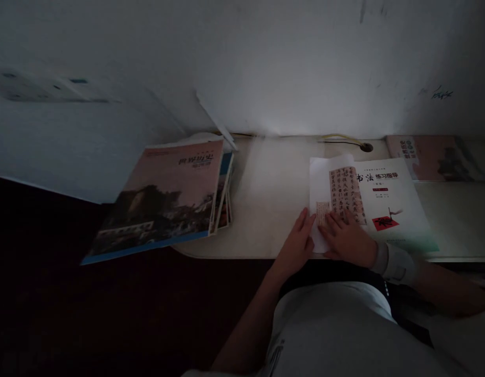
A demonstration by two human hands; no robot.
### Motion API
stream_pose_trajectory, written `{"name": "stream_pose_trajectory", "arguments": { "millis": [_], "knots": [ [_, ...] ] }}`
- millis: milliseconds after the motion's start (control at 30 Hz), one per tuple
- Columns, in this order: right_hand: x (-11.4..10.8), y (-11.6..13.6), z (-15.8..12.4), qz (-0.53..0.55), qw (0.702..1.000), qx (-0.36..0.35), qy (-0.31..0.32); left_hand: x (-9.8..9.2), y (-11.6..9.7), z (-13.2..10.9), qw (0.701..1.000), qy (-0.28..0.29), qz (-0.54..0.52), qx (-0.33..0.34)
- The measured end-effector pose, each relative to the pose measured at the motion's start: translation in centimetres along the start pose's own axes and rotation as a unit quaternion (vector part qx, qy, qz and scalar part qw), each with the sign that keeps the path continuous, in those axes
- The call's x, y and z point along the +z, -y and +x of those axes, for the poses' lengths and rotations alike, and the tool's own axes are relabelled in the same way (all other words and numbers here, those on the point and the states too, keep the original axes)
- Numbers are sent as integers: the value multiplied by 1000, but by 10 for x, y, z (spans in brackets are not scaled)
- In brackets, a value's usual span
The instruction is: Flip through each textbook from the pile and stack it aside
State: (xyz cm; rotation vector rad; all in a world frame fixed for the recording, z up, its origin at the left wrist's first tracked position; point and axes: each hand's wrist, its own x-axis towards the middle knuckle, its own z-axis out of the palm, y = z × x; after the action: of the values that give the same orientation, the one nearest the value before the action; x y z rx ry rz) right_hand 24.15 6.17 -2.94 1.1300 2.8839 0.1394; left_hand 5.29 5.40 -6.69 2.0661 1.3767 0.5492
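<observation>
A white calligraphy workbook [399, 220] lies on the narrow table in front of me, its cover showing Chinese characters and a red emblem. A strip with a brown calligraphy print [344, 183] runs down its left part, and the top of that strip looks slightly raised. My right hand [350, 241] rests flat across the lower part of the print, fingers spread; a light band circles its wrist. At the workbook's lower left edge is my left hand [297, 243], fingers stretched out and touching the paper. Neither hand appears to grip anything.
A stack of books topped by a pink history book [167, 193] overhangs the left end of the white table [266, 199]. Behind the workbook, another pink book [434, 157] lies near the wall. A yellow cable [340, 137] runs to a round hole in the tabletop.
</observation>
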Motion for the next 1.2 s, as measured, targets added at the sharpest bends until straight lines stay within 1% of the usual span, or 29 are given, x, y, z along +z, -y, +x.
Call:
{"name": "stream_pose_trajectory", "arguments": {
  "millis": [100,267,333,400,500,600,733,900,1000,1067,1100,1167,1200],
  "knots": [
    [4,-3,-4,6,999,-36,-38,0,3,-3,999,-11,-44,6],
    [1,-3,-14,-31,990,-72,-115,4,7,-1,998,-25,-54,29],
    [1,2,-16,-50,986,-88,-132,6,8,-1,998,-28,-53,37],
    [4,7,-16,-58,984,-98,-134,7,9,-1,997,-30,-51,39],
    [12,14,-13,-63,986,-83,-133,7,10,-1,997,-37,-53,43],
    [19,19,-9,-67,988,-41,-136,7,11,-1,996,-42,-57,52],
    [24,24,-3,-78,987,14,-137,6,12,-1,996,-41,-60,55],
    [27,32,4,-67,988,10,-141,6,11,-1,995,-50,-58,70],
    [22,34,3,-33,992,2,-119,7,9,-1,996,-52,-30,66],
    [13,26,0,23,995,-23,-91,9,7,0,996,-52,4,66],
    [8,18,-2,64,994,-48,-79,10,5,0,996,-52,26,67],
    [-2,-10,-4,154,980,-94,-84,12,1,0,993,-55,75,70],
    [-5,-29,-3,193,971,-96,-103,13,-1,0,991,-56,97,70]
  ]
}}
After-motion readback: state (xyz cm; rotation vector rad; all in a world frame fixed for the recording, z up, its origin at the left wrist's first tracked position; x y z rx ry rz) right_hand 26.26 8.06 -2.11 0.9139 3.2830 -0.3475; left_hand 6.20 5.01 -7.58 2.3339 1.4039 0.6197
